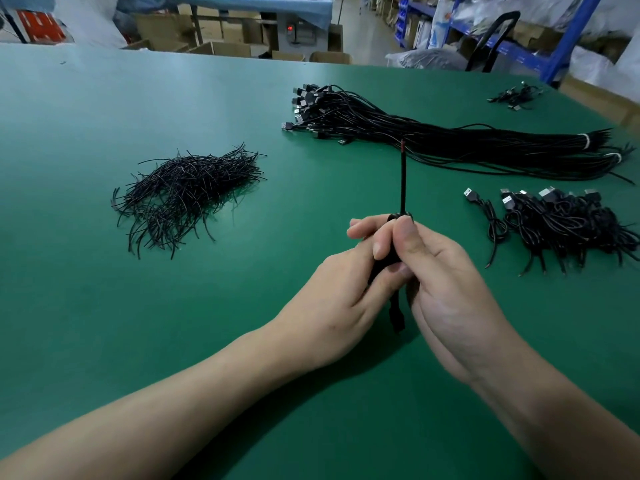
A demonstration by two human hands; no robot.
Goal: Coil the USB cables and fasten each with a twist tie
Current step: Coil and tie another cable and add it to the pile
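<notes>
Hands at centre frame, over a green counter. Left hand and right hand face one another with fingers curled, and between them they grip a coiled cable. The cable is black, and only its lower loops show below the palms; the rest is hidden by the fingers. Thumbs and forefingers of both hands are pressed together at the top of the coil, pinching it. One free end of the same cable rises from the fingertips, upright, its tip reddish. Whether a tie is already round the coil cannot be told, since the fingers cover that place.

To the left, well apart from the hands, a loose heap of black twist ties lies on the counter. Beyond the hands, a long bundle of straight cables stretches across the counter, with USB plugs fanned at its left end and white bands binding its right end. To the right, near the right hand but not touching it, lies a pile of coiled cables. A smaller cluster of cables lies toward the far right edge of the counter. Behind the counter stand cardboard boxes and blue shelving
</notes>
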